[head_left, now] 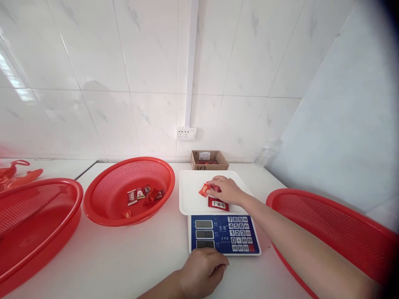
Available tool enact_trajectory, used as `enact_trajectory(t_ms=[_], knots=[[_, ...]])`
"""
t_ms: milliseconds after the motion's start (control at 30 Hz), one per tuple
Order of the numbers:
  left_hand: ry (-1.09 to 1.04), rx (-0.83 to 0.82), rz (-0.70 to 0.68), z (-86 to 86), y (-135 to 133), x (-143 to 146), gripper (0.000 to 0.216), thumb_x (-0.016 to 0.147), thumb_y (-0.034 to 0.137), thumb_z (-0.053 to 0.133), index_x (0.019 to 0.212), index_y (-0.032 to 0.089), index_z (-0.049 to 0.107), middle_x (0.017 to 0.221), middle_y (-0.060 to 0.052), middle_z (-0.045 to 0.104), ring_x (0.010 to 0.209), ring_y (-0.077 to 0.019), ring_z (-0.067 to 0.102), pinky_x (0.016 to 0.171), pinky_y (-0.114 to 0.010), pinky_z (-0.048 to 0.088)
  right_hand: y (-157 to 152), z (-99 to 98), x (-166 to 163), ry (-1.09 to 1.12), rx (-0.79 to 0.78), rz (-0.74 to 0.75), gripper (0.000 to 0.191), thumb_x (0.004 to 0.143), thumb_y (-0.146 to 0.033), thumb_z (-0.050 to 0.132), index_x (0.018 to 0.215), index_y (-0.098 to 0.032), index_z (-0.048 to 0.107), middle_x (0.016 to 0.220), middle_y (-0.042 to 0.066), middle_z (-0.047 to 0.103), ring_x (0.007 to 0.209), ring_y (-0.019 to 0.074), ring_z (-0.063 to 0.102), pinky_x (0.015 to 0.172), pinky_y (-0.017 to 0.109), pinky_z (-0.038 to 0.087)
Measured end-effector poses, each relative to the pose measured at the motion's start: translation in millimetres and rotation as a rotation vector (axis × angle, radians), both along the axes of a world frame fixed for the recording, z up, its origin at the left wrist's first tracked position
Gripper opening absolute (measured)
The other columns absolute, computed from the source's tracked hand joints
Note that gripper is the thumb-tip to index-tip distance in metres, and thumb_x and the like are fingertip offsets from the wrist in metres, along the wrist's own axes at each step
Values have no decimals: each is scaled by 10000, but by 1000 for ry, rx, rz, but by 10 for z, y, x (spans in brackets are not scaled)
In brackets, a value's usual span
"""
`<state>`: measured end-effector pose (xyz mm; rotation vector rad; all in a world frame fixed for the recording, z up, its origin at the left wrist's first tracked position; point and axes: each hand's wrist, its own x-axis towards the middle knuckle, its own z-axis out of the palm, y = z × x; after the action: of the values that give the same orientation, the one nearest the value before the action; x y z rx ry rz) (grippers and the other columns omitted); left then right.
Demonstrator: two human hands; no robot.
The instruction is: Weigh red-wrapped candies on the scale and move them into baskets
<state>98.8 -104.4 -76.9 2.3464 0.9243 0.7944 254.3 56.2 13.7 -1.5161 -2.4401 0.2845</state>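
My right hand is over the white pan of a digital weighing scale. Its fingers close on small red wrapped candies, one dark red and partly under the fingers. An orange-red candy wrapper sits at the fingertips. Nearer the keypad, a dark red packet with a white label lies flat on the pan. My left hand rests curled in a loose fist at the front edge of the scale, just below its displays, and nothing shows in it.
To the left, a red perforated basket contains several wrapped candies. Other red baskets stand at far left and right. Behind the scale are a cardboard box and a clear plastic container by the wall.
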Motion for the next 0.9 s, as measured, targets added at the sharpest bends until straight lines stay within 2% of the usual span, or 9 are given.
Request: enact_trajectory(t_ms=[133,200,267,367,533,600,667,767,900], knots=[[7,-3,-13,6,-8,2,221,829,155,433,932,204,622,833,-32,670,726,-134,622,659,-195,478,-307,385,68,172,29,-26,425,805,-453,478,1161,-236,561,1276,70,506,1190,241,431,983,382,344],[6,-5,-14,7,-16,5,219,830,162,435,937,203,621,829,-35,669,724,-136,622,656,-198,477,-598,570,110,267,14,-49,401,812,-438,472,1166,-264,542,1277,50,511,1170,238,457,963,380,372],[3,-3,-15,7,-26,7,221,831,166,433,943,201,620,825,-39,668,720,-137,621,651,-199,476,-954,624,164,365,28,-64,370,807,-441,477,1142,-300,545,1220,32,559,1115,241,505,921,376,411],[-9,24,-38,11,-35,9,217,823,175,439,944,193,619,804,-43,665,692,-133,615,633,-199,471,-1469,327,269,507,-38,-132,235,793,-435,490,937,-308,624,972,25,667,899,224,609,752,319,496],[-98,87,-66,30,-35,5,200,837,239,440,902,174,618,728,-47,655,642,-126,590,611,-206,460,-1922,-702,361,653,-270,-175,269,798,-460,459,741,-246,612,625,3,625,567,171,585,522,262,483],[-143,91,-48,38,-38,1,208,847,257,427,877,173,615,704,-49,651,633,-124,584,612,-211,461,-1992,-974,339,691,-281,-193,283,798,-464,464,697,-237,598,626,0,619,582,169,581,543,262,478],[-176,93,-10,46,-43,-9,212,848,267,423,844,172,612,683,-51,642,623,-124,577,605,-219,463,-2038,-1098,305,726,-264,-201,279,800,-458,472,682,-236,595,652,2,626,624,175,587,588,272,477],[-240,107,71,70,-41,-45,194,847,255,435,812,169,605,696,-52,640,639,-127,579,612,-227,467,-2072,-1116,288,756,-253,-202,269,802,-458,475,705,-242,603,697,10,645,670,188,599,625,287,478],[-380,127,381,189,20,-200,155,860,250,448,861,171,582,754,-40,642,675,-120,591,636,-223,475,-2083,-1109,336,733,-256,-183,269,804,-463,475,740,-241,613,727,15,658,679,186,612,615,275,489]])
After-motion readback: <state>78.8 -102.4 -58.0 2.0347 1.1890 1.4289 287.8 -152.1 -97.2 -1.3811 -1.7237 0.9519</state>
